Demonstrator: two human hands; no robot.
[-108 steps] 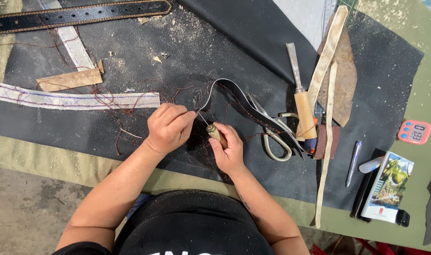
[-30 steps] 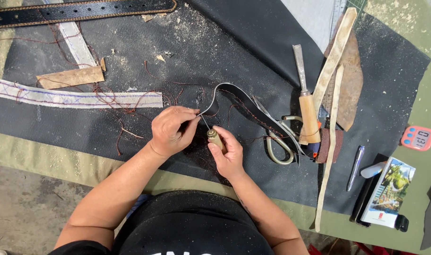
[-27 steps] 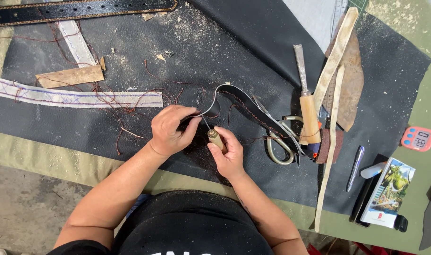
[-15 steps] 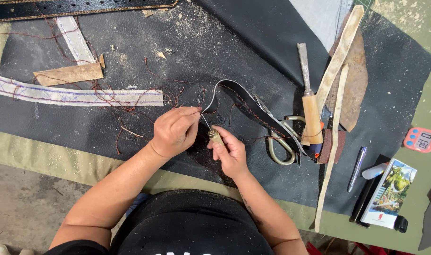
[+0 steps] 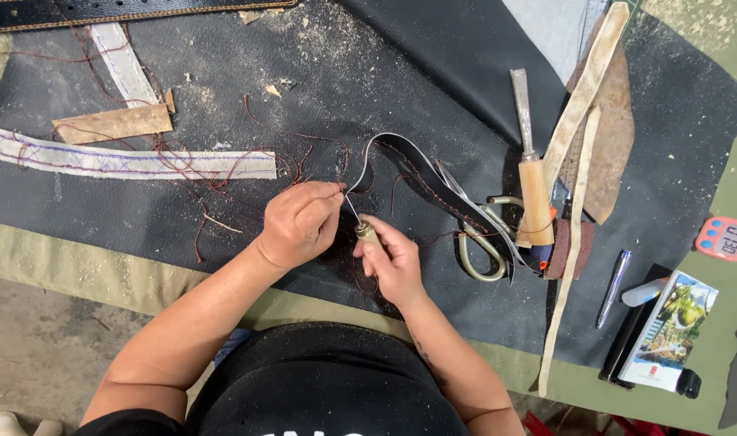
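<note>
The right hand [image 5: 393, 262] is clenched round the pale wooden handle of a small awl [image 5: 360, 226], whose thin metal tip runs up and to the left toward the fingertips of the left hand [image 5: 300, 222]. The left hand pinches the near end of a long black leather strap [image 5: 421, 182] right where the awl tip meets it, so the 2 hands sit just beside each other with the strap end between them.

From that pinch the strap arcs up, then runs down and to the right, its long axis slanting toward the near right, with reddish-brown thread [image 5: 421, 173] trailing along it. Its far end lies over a pair of metal scissors [image 5: 477, 242].

Just right of these lies a wooden-handled chisel [image 5: 530, 178], blade pointing far. Pale leather strips [image 5: 574, 186] lean beside it. Left of the hands a whitish stitched band [image 5: 126, 161] runs left to right on the black leather mat [image 5: 385, 73], among loose thread. At the far right sit a pen [image 5: 613, 282] and a small pink timer [image 5: 725, 239].
</note>
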